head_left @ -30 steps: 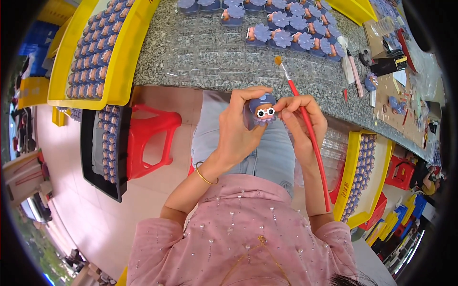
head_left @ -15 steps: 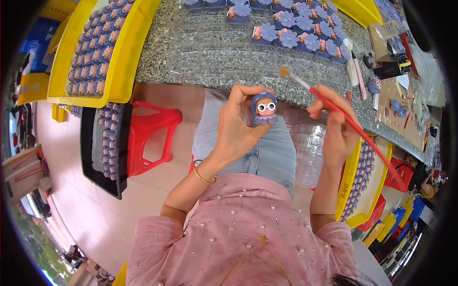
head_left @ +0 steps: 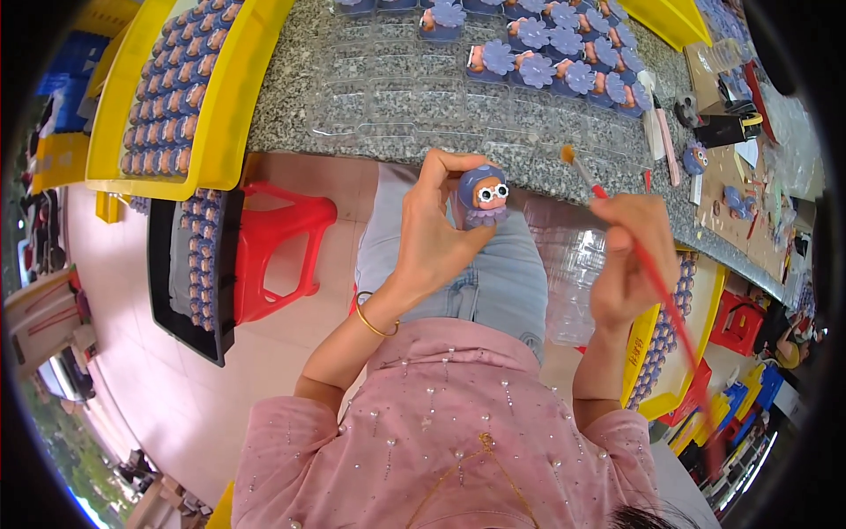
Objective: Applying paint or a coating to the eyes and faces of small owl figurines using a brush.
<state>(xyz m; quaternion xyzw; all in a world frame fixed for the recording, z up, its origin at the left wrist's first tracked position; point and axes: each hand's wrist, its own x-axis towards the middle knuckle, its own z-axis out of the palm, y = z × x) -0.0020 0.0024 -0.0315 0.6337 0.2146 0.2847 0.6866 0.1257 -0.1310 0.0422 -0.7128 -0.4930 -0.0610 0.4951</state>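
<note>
Above my lap, near the table's front edge, my left hand (head_left: 434, 231) grips a small doll figure (head_left: 487, 196) with a blue-purple hood, white round glasses and a ruffled collar. The figure is tilted a little, its face turned upward. To the right, my right hand (head_left: 636, 260) is closed round a paintbrush (head_left: 656, 286) with a red handle. The brush's tan bristles point up and left over the table edge, apart from the figure. Beyond my hands, a clear plastic tray (head_left: 414, 101) lies on the speckled table, with several similar figures (head_left: 535, 70) in its far and right compartments.
At the left, a yellow bin (head_left: 233, 97) holds rows of figures. Below it are a black tray (head_left: 220, 291) and a red stool (head_left: 286, 242). Another yellow bin (head_left: 683, 379) stands at right. A cardboard sheet (head_left: 731, 194) with loose parts lies on the table's right side.
My right hand has moved slightly right and down, taking the brush tip farther from the figure. The handle now points more steeply downward. The figure has tilted slightly in my left hand.
</note>
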